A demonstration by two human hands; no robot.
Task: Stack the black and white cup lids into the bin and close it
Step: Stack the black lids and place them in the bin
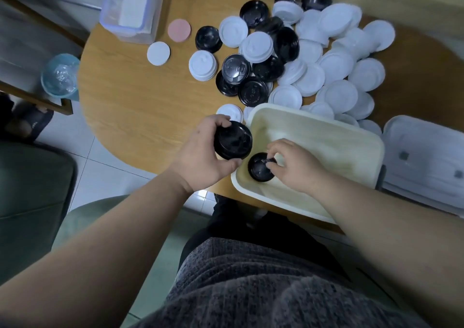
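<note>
The left hand (200,157) is seen curled round a black lid (233,140), thumb below and fingers over the far edge, and it is held just outside the left rim of the bin (326,132), presumably so that it can be passed in the moment the spot is free. The right hand (293,167) is down inside the bin, fingertips pinched on a second black lid (259,168) that sits low in the near-left corner; the corner appears to have been chosen so the walls steady the start of a stack. That lid is laid close to flat, its round face turned up, so the stack's axis would rise straight from the floor of the bin; which face is uppermost cannot be told. The held lid is tipped a little towards the bin, broad face up. Being round, neither has a long axis of its own; the bin's longer side seems to run left to right along the near edge of the desk (140,101). Beyond it, white lids (336,64) and black lids (236,69) are heaped loosely within reach, overlapping at all angles. The bin's cover (424,157) is parked to the right, off the bin, so closing is judged a long way off.
</note>
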